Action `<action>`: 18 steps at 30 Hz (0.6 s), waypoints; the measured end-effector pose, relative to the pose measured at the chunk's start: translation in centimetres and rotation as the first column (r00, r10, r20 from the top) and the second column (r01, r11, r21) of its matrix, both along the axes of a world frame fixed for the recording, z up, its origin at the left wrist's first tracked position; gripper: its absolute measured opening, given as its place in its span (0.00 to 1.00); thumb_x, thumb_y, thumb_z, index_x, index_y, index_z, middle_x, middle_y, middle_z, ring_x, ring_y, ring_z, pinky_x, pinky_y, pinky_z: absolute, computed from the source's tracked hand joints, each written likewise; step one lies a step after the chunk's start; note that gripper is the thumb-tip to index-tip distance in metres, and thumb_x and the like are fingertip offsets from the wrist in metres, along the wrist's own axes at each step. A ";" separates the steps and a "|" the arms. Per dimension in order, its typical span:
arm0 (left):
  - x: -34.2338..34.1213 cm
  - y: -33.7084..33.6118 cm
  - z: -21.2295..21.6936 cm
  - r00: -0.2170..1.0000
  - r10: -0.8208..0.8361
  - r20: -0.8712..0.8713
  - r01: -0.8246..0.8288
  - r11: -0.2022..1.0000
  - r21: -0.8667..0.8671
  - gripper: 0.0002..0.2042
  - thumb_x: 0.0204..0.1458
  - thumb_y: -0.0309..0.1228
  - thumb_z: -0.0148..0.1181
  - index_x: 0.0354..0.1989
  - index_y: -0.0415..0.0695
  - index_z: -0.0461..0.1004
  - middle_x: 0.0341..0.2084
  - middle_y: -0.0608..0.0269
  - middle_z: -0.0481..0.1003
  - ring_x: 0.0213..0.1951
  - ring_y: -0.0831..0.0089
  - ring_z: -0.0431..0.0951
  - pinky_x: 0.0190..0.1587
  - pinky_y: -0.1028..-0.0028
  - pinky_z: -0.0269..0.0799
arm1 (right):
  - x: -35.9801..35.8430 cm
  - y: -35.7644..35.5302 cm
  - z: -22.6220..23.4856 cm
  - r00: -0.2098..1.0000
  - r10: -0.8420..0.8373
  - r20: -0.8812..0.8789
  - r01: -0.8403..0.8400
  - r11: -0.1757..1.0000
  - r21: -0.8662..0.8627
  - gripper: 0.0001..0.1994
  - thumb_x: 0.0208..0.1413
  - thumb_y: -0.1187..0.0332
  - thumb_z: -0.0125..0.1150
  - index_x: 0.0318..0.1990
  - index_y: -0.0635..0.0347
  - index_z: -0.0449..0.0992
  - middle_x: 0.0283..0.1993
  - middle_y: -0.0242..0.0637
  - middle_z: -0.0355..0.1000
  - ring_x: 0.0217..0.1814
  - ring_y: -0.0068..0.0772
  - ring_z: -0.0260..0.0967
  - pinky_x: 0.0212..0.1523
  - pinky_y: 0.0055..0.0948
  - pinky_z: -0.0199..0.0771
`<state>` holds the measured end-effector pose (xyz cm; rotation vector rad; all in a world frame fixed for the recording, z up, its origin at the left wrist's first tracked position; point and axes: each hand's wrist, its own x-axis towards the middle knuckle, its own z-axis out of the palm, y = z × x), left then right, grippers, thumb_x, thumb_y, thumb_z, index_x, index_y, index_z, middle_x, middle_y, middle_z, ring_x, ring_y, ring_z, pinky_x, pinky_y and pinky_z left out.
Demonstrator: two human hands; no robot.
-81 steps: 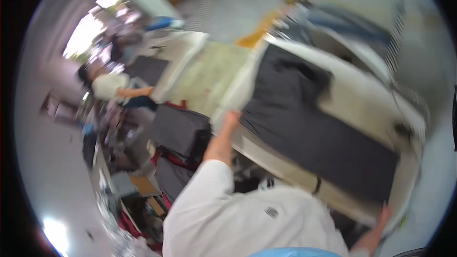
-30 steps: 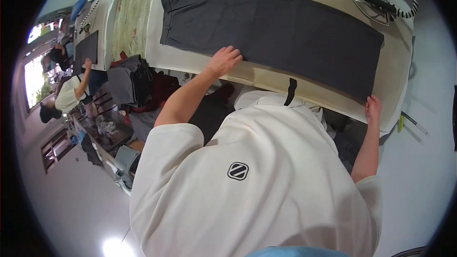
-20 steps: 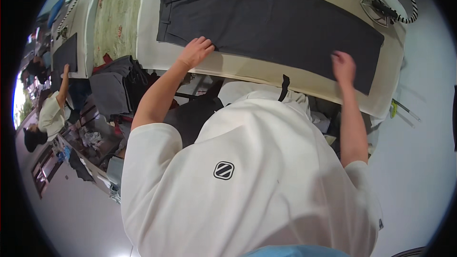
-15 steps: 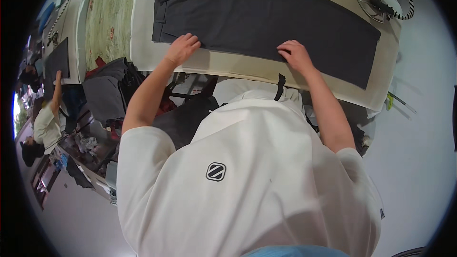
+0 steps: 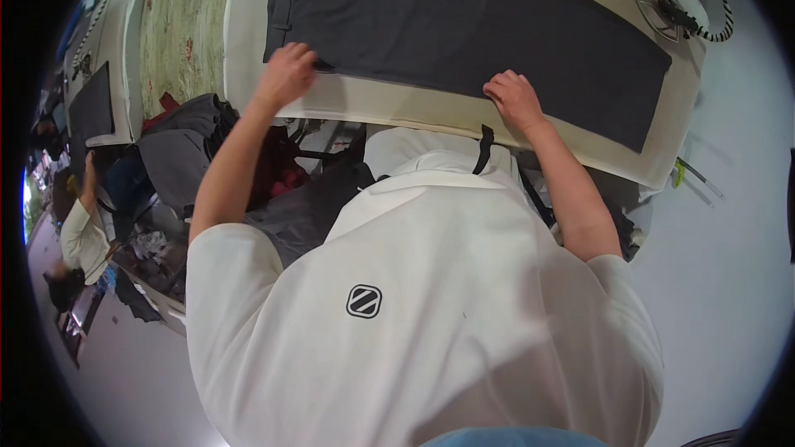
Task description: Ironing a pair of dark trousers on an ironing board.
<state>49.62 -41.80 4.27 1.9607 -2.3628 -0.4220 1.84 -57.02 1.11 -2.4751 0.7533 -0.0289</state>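
Dark grey trousers [image 5: 464,33] lie spread across a cream padded table [image 5: 389,99], waistband to the left and leg hem to the right. At the near edge by the waistband, my left hand [image 5: 288,74] is closed with fingers curled on the cloth. A small fold of the edge lifts beside its fingertips. Farther right along that same edge, my right hand [image 5: 513,98] pinches the cloth between thumb and curled fingers. The upper part of the trousers runs out of the picture.
An iron-like tool [image 5: 667,15] with a striped cord [image 5: 722,21] rests at the table's far right. Dark garments [image 5: 178,161] hang at the left below a green patterned surface [image 5: 186,25]. A co-worker [image 5: 83,228] stands at far left beside another dark cloth piece [image 5: 91,108].
My left hand has moved left along the near edge toward the waistband, and the edge there now shows a small lifted fold. My right hand has barely moved.
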 end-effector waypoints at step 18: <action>-22.3 -5.4 -4.7 0.908 0.107 -0.405 -0.109 0.994 0.019 0.09 0.54 0.31 0.63 0.41 0.42 0.78 0.41 0.60 0.74 0.46 0.59 0.73 0.46 0.61 0.70 | -40.4 25.8 0.6 0.375 -0.139 -0.916 0.868 -0.294 0.400 0.22 0.63 0.50 0.56 0.35 0.64 0.80 0.35 0.55 0.79 0.38 0.56 0.78 0.40 0.50 0.75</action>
